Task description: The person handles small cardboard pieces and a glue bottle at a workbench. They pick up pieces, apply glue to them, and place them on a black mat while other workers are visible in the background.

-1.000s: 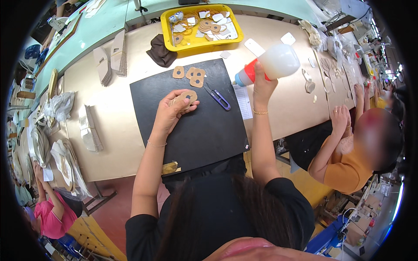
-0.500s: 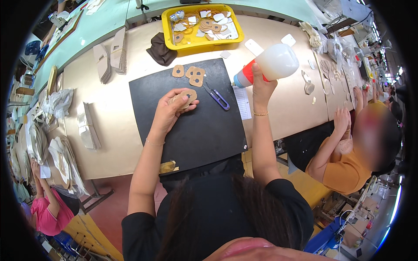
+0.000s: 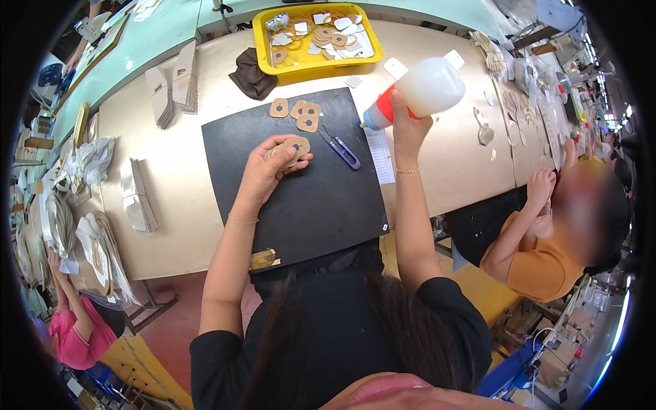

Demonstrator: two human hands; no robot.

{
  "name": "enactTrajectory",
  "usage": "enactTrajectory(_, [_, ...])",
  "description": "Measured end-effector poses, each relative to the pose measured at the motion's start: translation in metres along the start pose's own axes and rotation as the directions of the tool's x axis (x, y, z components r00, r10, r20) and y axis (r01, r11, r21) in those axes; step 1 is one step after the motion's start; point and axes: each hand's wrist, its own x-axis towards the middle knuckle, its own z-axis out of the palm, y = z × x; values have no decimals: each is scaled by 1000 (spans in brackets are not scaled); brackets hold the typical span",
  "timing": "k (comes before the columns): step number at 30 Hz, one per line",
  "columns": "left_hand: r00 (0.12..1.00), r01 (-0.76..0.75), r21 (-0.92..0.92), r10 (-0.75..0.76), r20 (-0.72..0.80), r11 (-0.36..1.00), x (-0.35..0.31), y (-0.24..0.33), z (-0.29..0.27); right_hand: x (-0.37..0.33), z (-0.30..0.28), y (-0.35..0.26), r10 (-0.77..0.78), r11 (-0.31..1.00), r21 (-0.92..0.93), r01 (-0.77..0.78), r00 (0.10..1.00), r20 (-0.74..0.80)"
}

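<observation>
My left hand (image 3: pixel 268 167) is closed on a small stack of tan square pieces (image 3: pixel 296 147) with rounded corners and a keyhole-shaped cut-out, above the black mat (image 3: pixel 314 212). In my right hand (image 3: pixel 410 133) is a whitish squeeze bottle (image 3: pixel 432 87) with a red and blue neck, tilted so its nozzle points down and left. Several matching tan pieces (image 3: pixel 307 122) lie at the mat's far part, some overlapping. Purple thread snips (image 3: pixel 344 152) rest on the mat between my hands.
A yellow tray (image 3: pixel 321 68) of tan and white pieces stands at the back, with a dark brown cloth (image 3: pixel 253 75) beside it. A printed sheet (image 3: pixel 380 156) sticks out right of the mat. Bundled strips (image 3: pixel 137 198) lie left. A co-worker in orange (image 3: pixel 536 263) sits right, another in pink (image 3: pixel 85 335) left.
The bottle in my right hand has shifted slightly left and down. My left hand stays almost in place with its stack.
</observation>
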Motion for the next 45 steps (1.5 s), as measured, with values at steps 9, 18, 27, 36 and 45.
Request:
enactTrajectory(9, [1000,-10,-12,10,-24,1000,-2,1,2,-3,-18,-13,64,994,-98,-54,992,105])
enactTrajectory(18, [1000,-31,83,31,-4,996,-3,-1,0,18,-16,-61,351,591,689,-420,903,249])
enactTrajectory(27, [998,-61,114,61,8,992,-5,-3,2,25,2,-81,408,100,773,-626,734,543])
enactTrajectory(36, [998,-58,159,54,29,986,-5,-4,1,25,9,-94,338,-66,756,-651,698,631])
enactTrajectory(45, [999,-51,170,48,27,984,-5,-4,1,23,6,-89,218,-44,743,-667,720,659])
